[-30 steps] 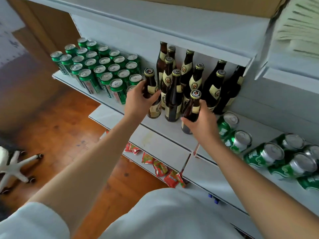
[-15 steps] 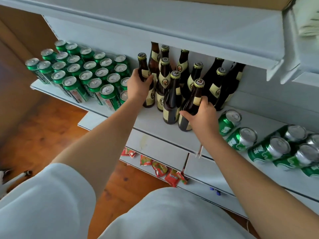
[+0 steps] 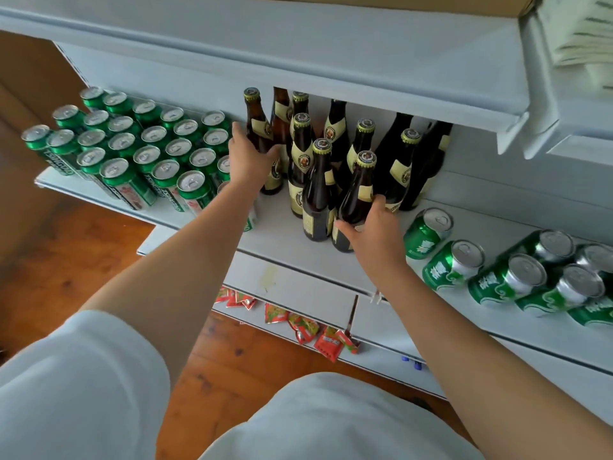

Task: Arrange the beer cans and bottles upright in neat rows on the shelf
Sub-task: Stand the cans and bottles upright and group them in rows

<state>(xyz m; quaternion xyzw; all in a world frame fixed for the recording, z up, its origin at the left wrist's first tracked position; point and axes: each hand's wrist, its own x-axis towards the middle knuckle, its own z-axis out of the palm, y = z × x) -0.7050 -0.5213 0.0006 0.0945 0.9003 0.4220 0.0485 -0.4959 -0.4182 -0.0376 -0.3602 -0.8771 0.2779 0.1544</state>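
- Brown beer bottles [image 3: 335, 151] clustered upright mid-shelf [image 3: 282, 237], under the upper shelf.
- Left hand [image 3: 247, 161] wrapped around leftmost bottle [image 3: 260, 127].
- Right hand [image 3: 373, 232] gripping front bottle [image 3: 356, 197] low down.
- Green cans [image 3: 132, 144] upright in rows, left.
- Fallen cans [image 3: 504, 270] lying right.

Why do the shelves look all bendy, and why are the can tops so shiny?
Head view: the wide lens bows the upper shelf edge and leans the bottles; soft daylight glints off the upright cans' silver lids; the papers at the top right corner look smeared.
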